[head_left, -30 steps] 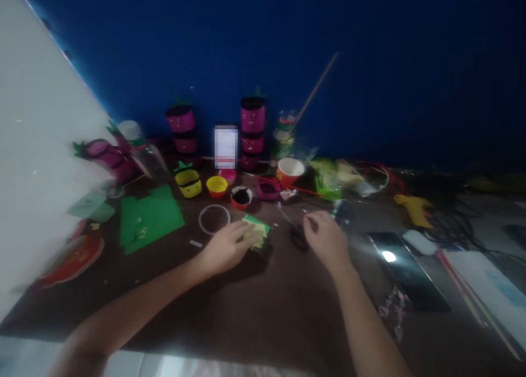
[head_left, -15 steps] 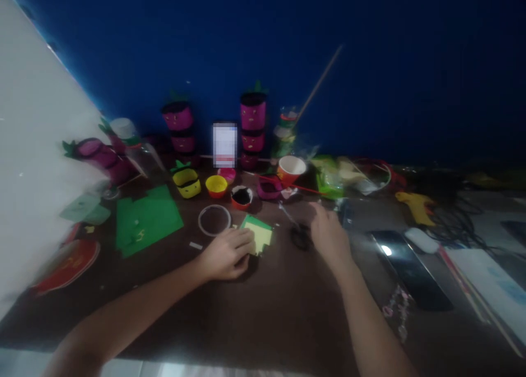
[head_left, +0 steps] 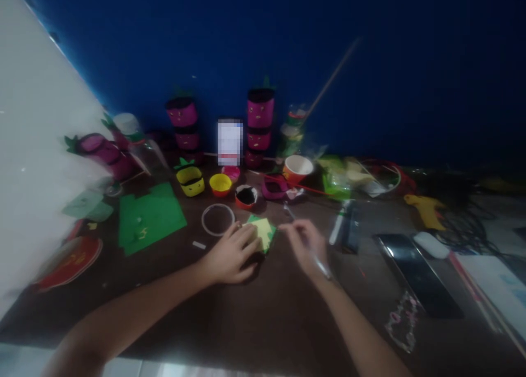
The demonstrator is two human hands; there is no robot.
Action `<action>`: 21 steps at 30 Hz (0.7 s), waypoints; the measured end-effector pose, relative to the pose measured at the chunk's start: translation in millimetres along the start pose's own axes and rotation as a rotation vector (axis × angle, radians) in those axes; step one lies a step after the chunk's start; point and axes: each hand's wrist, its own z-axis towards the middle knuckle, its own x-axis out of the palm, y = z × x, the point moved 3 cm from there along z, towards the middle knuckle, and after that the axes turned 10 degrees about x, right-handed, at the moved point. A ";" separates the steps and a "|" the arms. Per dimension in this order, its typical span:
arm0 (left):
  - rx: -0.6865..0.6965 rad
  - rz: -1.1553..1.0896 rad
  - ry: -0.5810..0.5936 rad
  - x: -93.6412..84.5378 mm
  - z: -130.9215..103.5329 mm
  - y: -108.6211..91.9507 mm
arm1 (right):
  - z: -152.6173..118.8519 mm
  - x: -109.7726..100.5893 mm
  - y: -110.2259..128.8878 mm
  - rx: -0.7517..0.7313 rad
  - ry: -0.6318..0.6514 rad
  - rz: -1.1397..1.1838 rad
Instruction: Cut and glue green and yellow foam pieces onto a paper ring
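Note:
My left hand (head_left: 233,253) lies with its fingers stretched out over the left edge of a small stack of pale yellow paper (head_left: 263,230) and green paper (head_left: 267,248), pressing it to the table. Just right of the stack, my right hand (head_left: 306,245) is closed around a slim, shiny pen (head_left: 321,266). Its back end sticks out toward my wrist, and the tip is too blurred to make out. Beyond the right hand, the scissors (head_left: 289,210) show only in part, the rest covered by the hand.
Green sheets (head_left: 152,218) and a clear ring (head_left: 217,220) lie to the left. Small cups, including a yellow cup (head_left: 221,184), stand behind. At right are a cutter (head_left: 338,226), a dark phone (head_left: 417,273), a beaded bracelet (head_left: 402,322) and a yellow glue gun (head_left: 425,210).
My right hand has come back from the far right toward the paper stack, now with a pen in it. My left hand's fingers have spread flatter over the stack.

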 end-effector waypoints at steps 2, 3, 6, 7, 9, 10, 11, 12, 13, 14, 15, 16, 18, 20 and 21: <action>-0.008 0.010 0.005 -0.1 -0.3 -0.2 | -10.4 12.5 12.2 -0.233 0.113 -0.148; -0.016 0.015 0.004 -0.6 -0.5 -0.5 | -14.1 17.5 16.5 -0.335 0.154 -0.213; -0.010 0.004 0.001 -2.8 -0.6 -2.6 | -15.2 26.2 19.6 -0.464 0.166 -0.343; 0.004 -0.008 0.001 -3.4 -0.5 -3.6 | -13.3 28.0 18.5 -0.464 0.162 -0.363; 0.058 -0.040 0.007 -3.7 0.0 -5.5 | -9.2 32.0 15.0 -0.441 0.189 -0.371; 0.089 -0.057 0.009 -3.7 0.3 -6.2 | -7.6 33.9 13.0 -0.426 0.213 -0.363; 0.116 -0.074 0.008 -3.6 0.7 -6.5 | -6.5 35.4 11.1 -0.407 0.226 -0.350; 0.135 -0.091 0.004 -3.5 1.0 -6.5 | -5.7 36.2 9.4 -0.386 0.223 -0.335; 0.145 -0.105 -0.004 -3.6 1.3 -6.2 | -5.2 36.3 8.2 -0.368 0.207 -0.320; 0.148 -0.115 -0.019 -4.0 1.6 -5.9 | -5.1 36.1 7.4 -0.356 0.188 -0.308; 0.148 -0.126 -0.034 -4.5 1.8 -5.7 | -5.1 35.7 7.0 -0.352 0.179 -0.301; 0.146 -0.137 -0.046 -5.0 2.0 -5.8 | -5.2 35.6 7.1 -0.354 0.186 -0.295; 0.124 -0.157 -0.063 -5.7 2.3 -6.2 | -5.4 35.9 7.7 -0.356 0.255 -0.283; 0.071 -0.161 -0.080 -5.6 2.5 -6.2 | -5.2 35.3 9.0 -0.352 0.328 -0.250; 0.042 -0.155 -0.084 -5.2 2.6 -6.2 | -4.8 34.2 9.9 -0.345 0.339 -0.222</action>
